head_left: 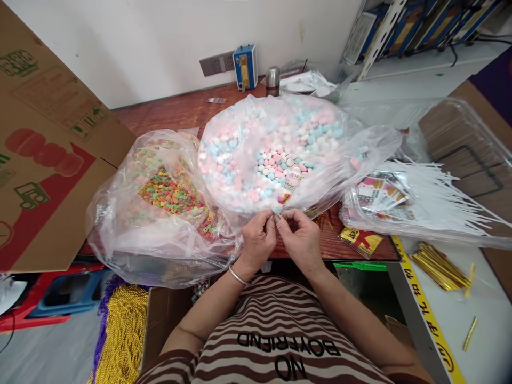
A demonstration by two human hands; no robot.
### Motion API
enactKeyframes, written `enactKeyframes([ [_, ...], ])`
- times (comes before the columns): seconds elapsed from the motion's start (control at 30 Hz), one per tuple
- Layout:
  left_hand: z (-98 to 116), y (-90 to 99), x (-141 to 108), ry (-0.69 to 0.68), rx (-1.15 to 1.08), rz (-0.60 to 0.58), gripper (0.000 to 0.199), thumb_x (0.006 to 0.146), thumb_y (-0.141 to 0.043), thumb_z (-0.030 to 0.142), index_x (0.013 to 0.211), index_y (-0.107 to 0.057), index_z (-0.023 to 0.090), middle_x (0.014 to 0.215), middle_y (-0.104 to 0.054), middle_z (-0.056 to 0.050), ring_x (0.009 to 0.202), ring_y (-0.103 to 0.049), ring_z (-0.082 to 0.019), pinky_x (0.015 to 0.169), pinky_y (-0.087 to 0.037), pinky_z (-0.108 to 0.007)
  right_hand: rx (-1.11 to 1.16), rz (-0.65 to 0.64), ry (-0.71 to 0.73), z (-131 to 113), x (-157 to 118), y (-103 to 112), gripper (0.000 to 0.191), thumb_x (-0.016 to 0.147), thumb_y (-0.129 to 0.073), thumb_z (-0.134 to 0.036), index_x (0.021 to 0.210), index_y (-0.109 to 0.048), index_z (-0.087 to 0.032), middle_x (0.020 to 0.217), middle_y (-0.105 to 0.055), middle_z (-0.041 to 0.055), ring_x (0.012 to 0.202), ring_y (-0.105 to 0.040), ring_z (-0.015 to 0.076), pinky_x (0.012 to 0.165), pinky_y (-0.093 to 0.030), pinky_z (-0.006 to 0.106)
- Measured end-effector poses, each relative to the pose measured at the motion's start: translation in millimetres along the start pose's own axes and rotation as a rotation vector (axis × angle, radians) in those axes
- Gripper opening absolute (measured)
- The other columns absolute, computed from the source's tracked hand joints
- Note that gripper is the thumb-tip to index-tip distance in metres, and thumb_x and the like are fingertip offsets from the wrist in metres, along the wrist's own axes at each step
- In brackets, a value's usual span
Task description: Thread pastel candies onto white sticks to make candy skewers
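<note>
Both hands meet near the table's front edge, in front of a big clear bag of pastel candies [276, 160] in pink, white and blue. My left hand [258, 237], with a bangle on the wrist, is closed, thumb and fingers pinched together. My right hand [300, 237] pinches beside it, its thumb touching the left fingertips. Between the fingertips is the near end of a small clear packet [285, 196], which has a printed label and a few coloured candies inside. Left of the hands lies an open plastic bag of small colourful rings [174, 197].
A cardboard box [52, 138] stands at the left. On the right, a clear tray holds white sticks [444, 197] and printed cards [384, 192]. Gold twist ties [440, 266] lie farther right. A blue device [245, 66] and a metal flask [272, 80] stand by the wall.
</note>
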State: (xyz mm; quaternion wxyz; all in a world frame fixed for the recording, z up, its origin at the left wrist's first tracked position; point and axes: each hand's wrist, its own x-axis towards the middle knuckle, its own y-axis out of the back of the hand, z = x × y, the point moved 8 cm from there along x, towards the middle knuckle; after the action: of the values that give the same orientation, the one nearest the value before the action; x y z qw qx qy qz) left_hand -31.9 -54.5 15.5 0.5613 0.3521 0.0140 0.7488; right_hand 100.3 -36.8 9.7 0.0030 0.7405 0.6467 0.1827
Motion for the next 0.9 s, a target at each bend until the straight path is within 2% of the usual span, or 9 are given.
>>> enactKeyframes([
  [0.17, -16.3, -3.2, 7.8, 0.089, -0.289, -0.074, 0.018, 0.097, -0.057, 0.027, 0.101, -0.074, 0.022, 0.097, -0.076, -0.006, 0.09, -0.07, -0.018, 0.083, -0.054, -0.032, 0.274, -0.14, -0.14, 7.1, 3.3, -8.9, 0.026, 0.084, -0.066, -0.043, 0.073, -0.059, -0.021, 0.062, -0.05, -0.0037, 0.055, -0.043, 0.0119, 0.054, -0.039, 0.026],
  [0.3, 11.1, 10.2, 34.4, -0.187, -0.403, -0.271, 0.016, 0.096, -0.062, 0.028, 0.097, -0.077, 0.024, 0.13, -0.069, -0.008, 0.132, -0.057, -0.024, 0.11, -0.046, -0.043, 0.61, -0.519, -0.313, 1.3, -5.4, -28.8, 0.033, 0.08, -0.072, -0.051, 0.075, -0.061, -0.02, 0.06, -0.05, -0.0045, 0.051, -0.042, 0.0102, 0.051, -0.04, 0.025],
  [0.37, 30.4, 27.0, 43.7, -0.285, -0.275, -0.266, 0.021, 0.093, -0.066, 0.025, 0.112, -0.075, 0.024, 0.14, -0.064, -0.01, 0.138, -0.052, -0.025, 0.114, -0.043, -0.044, 0.545, -0.516, -0.2, -11.8, 5.3, -15.0, 0.029, 0.082, -0.073, -0.046, 0.075, -0.062, -0.019, 0.066, -0.056, -0.0022, 0.059, -0.05, 0.0121, 0.058, -0.045, 0.026],
  [0.47, 48.1, 58.2, 45.9, -0.218, -0.147, -0.057, 0.026, 0.093, -0.065, 0.022, 0.118, -0.072, 0.023, 0.12, -0.073, -0.009, 0.113, -0.067, -0.02, 0.099, -0.053, -0.036, 0.288, -0.199, 0.12, -42.1, 31.1, 33.2, 0.017, 0.091, -0.066, -0.032, 0.08, -0.063, -0.021, 0.073, -0.06, -0.0011, 0.064, -0.054, 0.0126, 0.061, -0.046, 0.026],
  [0.53, 52.2, 41.3, 35.8, -0.102, -0.213, -0.293, 0.022, 0.095, -0.062, 0.026, 0.112, -0.075, 0.021, 0.098, -0.077, -0.007, 0.089, -0.072, -0.017, 0.08, -0.057, -0.028, 0.063, -0.03, 0.406, -72.9, 30.7, 56.4, 0.007, 0.093, -0.063, -0.021, 0.086, -0.064, -0.022, 0.078, -0.064, 0.0002, 0.07, -0.057, 0.0138, 0.065, -0.047, 0.027],
  [0.6, 49.4, 13.9, 19.8, 0.039, -0.317, -0.611, 0.032, 0.096, -0.06, 0.034, 0.121, -0.073, 0.019, 0.1, -0.078, -0.008, 0.088, -0.073, -0.02, 0.075, -0.057, -0.028, -0.143, -0.034, 0.721, -100.8, 11.8, 54.1, 0.01, 0.092, -0.062, -0.013, 0.094, -0.065, -0.023, 0.083, -0.068, 0.0023, 0.076, -0.062, 0.0158, 0.071, -0.049, 0.029],
  [0.7, 37.9, 9.9, 25.8, 0.167, -0.503, -0.564, 0.058, 0.097, -0.056, 0.046, 0.15, -0.05, 0.023, 0.131, -0.07, -0.013, 0.109, -0.07, -0.025, 0.089, -0.057, -0.035, -0.311, -0.198, 1.079, -112.8, -29.4, 27.5, 0.014, 0.092, -0.062, -0.012, 0.102, -0.065, -0.021, 0.089, -0.073, 0.0057, 0.078, -0.065, 0.0174, 0.073, -0.05, 0.031],
  [0.77, 39.9, 14.0, 33.9, 0.076, -0.506, -0.535, 0.08, 0.091, -0.064, 0.05, 0.16, -0.028, 0.03, 0.153, -0.052, -0.013, 0.131, -0.059, -0.029, 0.106, -0.051, -0.043, -0.311, -0.261, 1.074, -103.4, -38.0, 14.9, 0.01, 0.093, -0.06, -0.013, 0.1, -0.064, -0.019, 0.084, -0.072, 0.0065, 0.073, -0.063, 0.0173, 0.068, -0.049, 0.031],
  [0.9, 55.5, 13.3, 27.5, -0.302, -0.162, -0.589, 0.122, 0.075, -0.081, 0.054, 0.163, 0.001, 0.033, 0.172, -0.011, -0.014, 0.157, -0.015, -0.037, 0.124, -0.025, -0.057, -0.14, -0.303, 0.728, -76.7, -13.7, 10.6, 0.014, 0.096, -0.052, -0.013, 0.086, -0.06, -0.02, 0.073, -0.063, 0.0026, 0.067, -0.058, 0.0148, 0.062, -0.046, 0.027],
])
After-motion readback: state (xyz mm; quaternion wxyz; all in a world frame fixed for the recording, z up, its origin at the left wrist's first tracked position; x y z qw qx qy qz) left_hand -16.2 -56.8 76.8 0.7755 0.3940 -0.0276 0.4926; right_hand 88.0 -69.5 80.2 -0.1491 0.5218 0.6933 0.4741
